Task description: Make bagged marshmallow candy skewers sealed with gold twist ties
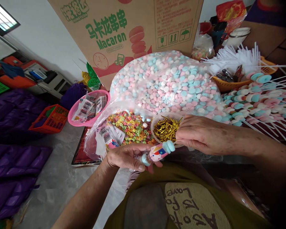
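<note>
My left hand (pixel 130 156) is closed around a small clear bag of candy (pixel 159 152) with a colourful printed label. Pale blue candy discs show at both ends of the bag, and it tilts up to the right. My right hand (pixel 196 135) has its fingers bent together at the right rim of a clear round tub. Gold twist ties (pixel 166 128) fill this tub. Whether a tie is between my right fingertips is hidden. Just left of the tub lie many small ring-shaped candies (pixel 133 128) in several colours, with printed bags (pixel 112 135) beside them.
Behind my hands sits a large clear bag of pink, white and blue candy discs (pixel 166 82), before a cardboard box (pixel 138 28). A pink basket (pixel 71 117) holds printed packets. At the right are candy skewers (pixel 259 101) and an orange basket (pixel 221 84) with white sticks.
</note>
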`<state>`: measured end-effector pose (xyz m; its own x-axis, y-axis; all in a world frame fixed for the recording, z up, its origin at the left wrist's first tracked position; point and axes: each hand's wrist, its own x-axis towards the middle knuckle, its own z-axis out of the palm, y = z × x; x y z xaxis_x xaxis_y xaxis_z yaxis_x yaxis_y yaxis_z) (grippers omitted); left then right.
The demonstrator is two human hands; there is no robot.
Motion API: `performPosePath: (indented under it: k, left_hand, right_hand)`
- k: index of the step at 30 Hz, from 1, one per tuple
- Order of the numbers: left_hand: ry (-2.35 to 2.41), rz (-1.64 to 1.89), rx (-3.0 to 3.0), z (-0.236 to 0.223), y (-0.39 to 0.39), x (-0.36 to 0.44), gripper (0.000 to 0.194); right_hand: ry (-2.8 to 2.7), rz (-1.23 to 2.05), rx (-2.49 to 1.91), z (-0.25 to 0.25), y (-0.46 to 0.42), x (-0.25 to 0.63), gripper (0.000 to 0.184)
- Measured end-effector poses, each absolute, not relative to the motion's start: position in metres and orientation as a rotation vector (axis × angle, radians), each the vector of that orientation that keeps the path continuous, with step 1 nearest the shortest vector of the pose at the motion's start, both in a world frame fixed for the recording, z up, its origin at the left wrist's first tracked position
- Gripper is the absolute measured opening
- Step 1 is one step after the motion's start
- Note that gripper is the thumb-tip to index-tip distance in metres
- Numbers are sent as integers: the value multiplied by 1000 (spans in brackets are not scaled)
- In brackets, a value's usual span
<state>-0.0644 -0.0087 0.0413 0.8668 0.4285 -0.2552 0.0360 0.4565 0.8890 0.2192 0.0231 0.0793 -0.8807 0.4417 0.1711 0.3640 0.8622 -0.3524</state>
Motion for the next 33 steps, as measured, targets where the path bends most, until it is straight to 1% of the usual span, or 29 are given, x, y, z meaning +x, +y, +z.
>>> performPosePath:
  k: [4,7,10,13,16,18,21,23,25,27,30,31,33]
  left_hand:
    - [576,240,1033,42,-8,-53,56]
    - [607,207,1034,43,-6,-43,54]
    - [649,196,1103,44,-4,-36,43]
    - [732,243,1192,46,-5,-33,42]
    - [818,254,1267,45,-8,-32,42]
    - [913,216,1332,41,-11,-29,43]
    - [1083,277,1411,32,-14,-22,47]
    - [1156,401,1397,27,-15,-18,47]
    - [1178,533,1317,23,-16,-15,46]
    - [1149,629,1264,20,-16,-14,47]
    - [1143,689,1253,15,-19,-13,60]
    - [1145,689,1225,14,-20,-14,63]
    - [1095,662,1171,14,-23,-15,63]
  right_hand:
    - [-2850,341,-569,80,18,207,32]
    - [-2878,370,-613,76,15,195,26]
    - [-2785,546,-710,69,16,191,21]
    - [-2568,772,-749,62,20,199,16]
    - [-2511,833,-776,53,21,206,23]
    - [-2545,791,-778,44,18,202,29]
    - [-2487,739,-847,30,15,189,31]
    - [-2306,845,-919,23,15,185,27]
    - [-2011,1032,-1001,18,15,182,23]
    - [-1796,1246,-1057,13,13,178,29]
    - [-1700,1578,-1051,6,3,163,30]
    - [-1658,1643,-1048,5,-1,157,33]
    - [-1557,1652,-1067,2,-7,148,34]
